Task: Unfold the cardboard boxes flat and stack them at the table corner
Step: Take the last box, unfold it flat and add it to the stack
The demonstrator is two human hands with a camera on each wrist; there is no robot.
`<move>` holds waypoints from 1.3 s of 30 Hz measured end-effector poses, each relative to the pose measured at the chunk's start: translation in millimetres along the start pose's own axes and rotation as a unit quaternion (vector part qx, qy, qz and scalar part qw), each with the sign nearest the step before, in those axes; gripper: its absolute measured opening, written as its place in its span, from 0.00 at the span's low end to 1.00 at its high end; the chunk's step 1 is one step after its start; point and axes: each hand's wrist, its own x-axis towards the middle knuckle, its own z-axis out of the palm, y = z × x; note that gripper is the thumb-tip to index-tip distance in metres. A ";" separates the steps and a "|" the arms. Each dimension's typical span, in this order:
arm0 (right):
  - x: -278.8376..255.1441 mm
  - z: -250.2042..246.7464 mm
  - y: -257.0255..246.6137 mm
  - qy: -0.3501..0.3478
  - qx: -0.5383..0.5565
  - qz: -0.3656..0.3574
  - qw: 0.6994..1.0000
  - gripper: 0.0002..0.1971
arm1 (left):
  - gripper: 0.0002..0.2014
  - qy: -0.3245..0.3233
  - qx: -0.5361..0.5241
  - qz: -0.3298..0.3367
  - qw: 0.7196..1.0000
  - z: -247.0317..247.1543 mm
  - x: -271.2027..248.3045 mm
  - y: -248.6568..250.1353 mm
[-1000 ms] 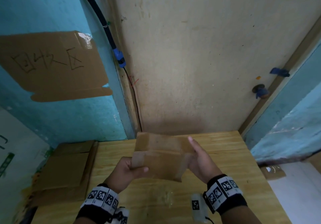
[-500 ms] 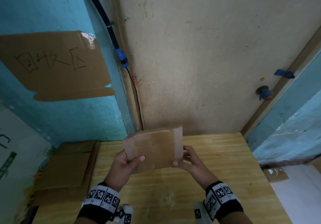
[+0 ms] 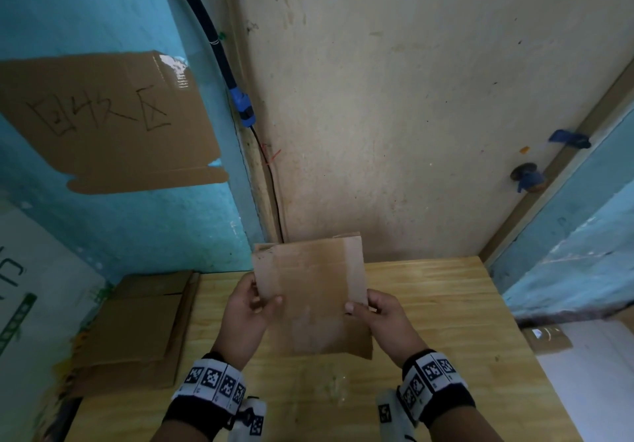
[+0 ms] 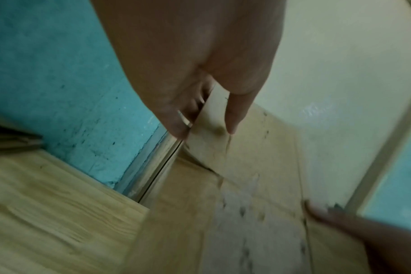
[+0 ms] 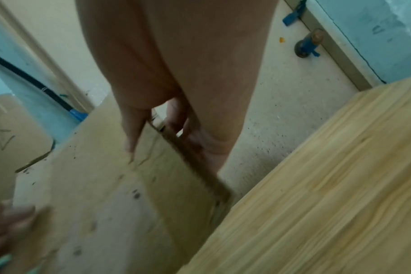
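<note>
Cardboard box [image 3: 312, 290] pinched between both hands — flattened stack [image 3: 133, 325] at left

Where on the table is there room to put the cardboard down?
The bare wood of the table runs from the stack of flattened boxes at the left corner over to the right edge. It is only crowded in the middle air, where the left hand and right hand hold the cardboard piece.
</note>
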 end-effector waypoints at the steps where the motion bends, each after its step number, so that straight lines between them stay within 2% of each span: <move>1: -0.1 0.5 -0.1 0.006 0.013 0.005 1.000 0.07 | 0.26 0.016 0.060 0.009 0.998 -0.2 -0.3 -3.3; 2: -0.6 1.0 -0.8 0.005 0.027 0.010 1.000 0.07 | 0.31 0.020 0.085 0.004 0.996 -0.8 -1.6 -5.7; 4: -1.2 1.8 -1.9 0.000 0.062 0.019 0.998 0.09 | 0.38 -0.037 -0.007 -0.078 0.996 -1.3 -7.2 -2.5; 5: -1.9 2.1 -2.6 0.001 0.074 0.022 0.997 0.10 | 0.36 -0.082 -0.058 -0.128 0.987 -1.0 -9.8 -2.1; 7: -2.6 2.0 -3.5 0.005 0.088 0.023 0.996 0.11 | 0.22 -0.133 -0.099 -0.177 0.970 -0.3 -15.4 2.2; 9: -3.2 2.6 -4.0 -0.005 0.094 0.037 0.995 0.11 | 0.12 -0.115 -0.092 -0.185 0.972 -0.9 -18.7 6.9; 15: -1.5 5.5 0.2 -0.074 0.076 0.065 0.992 0.17 | 0.09 -0.086 -0.087 -0.216 0.969 -5.8 -14.6 7.3; 18: -0.2 6.4 -2.6 -0.092 0.082 0.075 0.990 0.14 | 0.12 -0.110 -0.111 -0.222 0.962 -9.6 -14.1 6.7; 21: 1.7 8.4 -5.3 -0.116 0.063 0.087 0.987 0.12 | 0.13 -0.120 -0.132 -0.197 0.964 -14.4 -14.8 4.6; 24: 3.8 13.5 -9.7 -0.129 0.021 0.073 0.989 0.09 | 0.15 -0.116 -0.114 -0.144 0.976 -22.0 -12.5 -1.7; 26: 4.2 17.1 -13.4 -0.112 0.004 0.049 0.992 0.05 | 0.14 -0.112 -0.114 -0.085 0.983 -26.4 -9.5 -7.6; 29: 9.0 24.3 -13.4 -0.106 -0.017 0.020 0.994 0.14 | 0.14 -0.126 -0.133 0.039 0.982 -31.9 -7.6 -9.0; 31: 12.4 29.6 -11.7 -0.101 0.003 0.056 0.993 0.25 | 0.15 -0.112 -0.112 0.105 0.982 -35.8 -7.4 -7.8; 33: 17.5 32.2 -3.9 -0.075 0.095 0.113 0.986 0.30 | 0.13 -0.094 -0.099 0.140 0.981 -40.6 -4.4 -14.0; 35: 17.2 35.6 -9.8 -0.047 0.224 0.188 0.955 0.18 | 0.13 -0.087 -0.110 0.148 0.979 -44.1 -1.5 -22.8; 36: 16.2 36.5 -15.0 -0.054 0.257 0.232 0.937 0.14 | 0.10 -0.091 -0.111 0.151 0.978 -46.0 -1.0 -25.6; 38: 14.0 36.6 -20.7 -0.112 0.189 0.282 0.934 0.20 | 0.18 -0.086 -0.059 0.154 0.983 -48.2 -3.3 -29.1; 39: 12.6 36.4 -22.5 -0.149 0.151 0.275 0.938 0.19 | 0.19 -0.084 -0.019 0.143 0.986 -48.7 -4.9 -30.0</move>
